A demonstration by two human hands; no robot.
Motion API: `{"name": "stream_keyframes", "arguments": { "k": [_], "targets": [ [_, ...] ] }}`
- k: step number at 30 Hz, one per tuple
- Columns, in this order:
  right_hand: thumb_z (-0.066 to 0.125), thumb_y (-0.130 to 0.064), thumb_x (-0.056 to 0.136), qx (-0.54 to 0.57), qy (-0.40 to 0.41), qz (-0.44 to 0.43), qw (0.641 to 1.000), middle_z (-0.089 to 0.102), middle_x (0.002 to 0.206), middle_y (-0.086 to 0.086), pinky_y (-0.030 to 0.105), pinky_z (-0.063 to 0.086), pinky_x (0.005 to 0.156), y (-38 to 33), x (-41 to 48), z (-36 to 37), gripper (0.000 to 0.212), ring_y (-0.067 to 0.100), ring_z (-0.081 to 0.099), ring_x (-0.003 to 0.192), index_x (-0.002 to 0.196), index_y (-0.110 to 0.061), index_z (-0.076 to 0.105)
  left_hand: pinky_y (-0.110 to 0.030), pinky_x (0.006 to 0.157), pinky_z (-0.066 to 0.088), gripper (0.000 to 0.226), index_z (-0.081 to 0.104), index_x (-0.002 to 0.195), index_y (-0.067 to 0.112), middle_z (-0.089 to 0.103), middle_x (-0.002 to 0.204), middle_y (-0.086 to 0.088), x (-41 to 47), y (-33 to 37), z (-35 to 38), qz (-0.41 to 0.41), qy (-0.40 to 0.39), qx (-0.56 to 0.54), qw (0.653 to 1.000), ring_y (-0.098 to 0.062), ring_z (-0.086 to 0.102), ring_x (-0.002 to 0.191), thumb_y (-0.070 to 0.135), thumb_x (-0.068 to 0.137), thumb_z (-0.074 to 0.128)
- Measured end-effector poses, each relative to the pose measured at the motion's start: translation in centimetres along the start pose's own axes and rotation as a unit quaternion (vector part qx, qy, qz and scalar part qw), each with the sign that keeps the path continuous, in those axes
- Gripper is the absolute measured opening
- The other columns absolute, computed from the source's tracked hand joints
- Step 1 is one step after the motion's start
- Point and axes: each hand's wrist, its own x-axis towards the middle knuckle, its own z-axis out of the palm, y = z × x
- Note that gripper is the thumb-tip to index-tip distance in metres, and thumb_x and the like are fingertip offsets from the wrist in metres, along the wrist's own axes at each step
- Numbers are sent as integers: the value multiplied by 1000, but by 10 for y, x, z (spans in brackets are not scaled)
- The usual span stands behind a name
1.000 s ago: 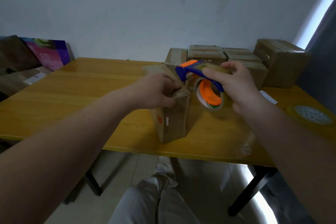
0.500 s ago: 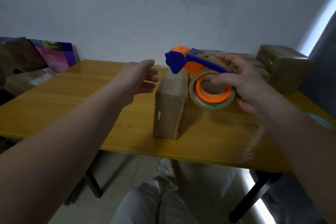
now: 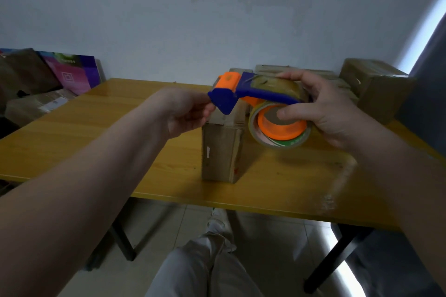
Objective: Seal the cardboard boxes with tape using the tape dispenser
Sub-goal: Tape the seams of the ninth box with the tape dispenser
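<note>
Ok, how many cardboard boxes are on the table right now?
3 at least: the centre box being taped, a large box far right, and a back box behind the right hand; more may hide there.

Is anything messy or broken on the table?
Nothing looks spilled or broken. One odd spot: a pale, shiny streak on the table near its front edge, right of the cardboard box. It could be stuck tape or a scuff; I cannot tell.

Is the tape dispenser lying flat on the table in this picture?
No, the right hand holds the tape dispenser up off the table, by the top of the cardboard box.
</note>
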Motion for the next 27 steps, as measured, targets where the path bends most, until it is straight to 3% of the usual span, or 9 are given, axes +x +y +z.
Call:
{"name": "stream_keyframes", "arguments": {
  "k": [4,9,16,27],
  "targets": [
    [81,-17,52,-63,-31,2,998,67,98,-19,19,54,68,0,-3,-7,62,5,65,88,107,-40,62,-17,44,45,14,61,78,10,61,52,3,-5,-4,-2,43,43,51,997,-4,55,44,11,91,57],
    [79,-19,53,-92,-47,11,995,68,99,-14,23,55,74,1,-12,-34,59,7,66,90,104,-46,64,-14,42,44,12,61,78,10,60,51,3,-10,-12,-23,53,115,26,992,-7,51,51,11,90,60],
    [77,-23,55,-146,-82,30,985,64,104,-21,24,50,74,7,-11,-42,64,3,63,93,108,-56,60,-17,42,43,12,65,82,7,61,51,2,-5,-38,-21,54,156,11,986,-7,52,45,17,84,69],
    [76,-2,70,-174,-96,31,980,62,108,-18,30,49,77,19,-6,-43,68,5,61,94,109,-55,59,-16,40,40,17,65,76,7,59,47,4,5,-58,-22,66,181,-6,981,-4,49,38,21,83,72]
  ]
}}
